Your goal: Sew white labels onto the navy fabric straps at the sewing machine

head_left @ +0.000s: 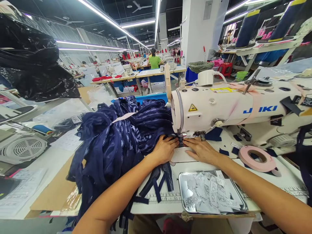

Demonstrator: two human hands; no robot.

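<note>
My left hand [165, 150] lies with its fingers stretched flat beside the presser foot of the sewing machine [234, 104]. Its fingertips press on the edge of a bunched navy garment pile [117, 130]. From the other side, my right hand [203, 150] rests on the machine bed [181, 156], fingers straight and thumb apart, fingertips close to the needle area. A small dark piece under the presser foot [180, 140] shows between both hands; its kind is too small to tell. Navy fabric strips [158, 185] hang below my left wrist.
A metal tray [182, 195] of printed white labels [216, 193] sits in front of me. Right of it lies a pink tape roll [257, 158] near navy scraps [214, 134]. Cardboard [53, 195] and papers are at left, under a black plastic bag [29, 55]. People work farther back.
</note>
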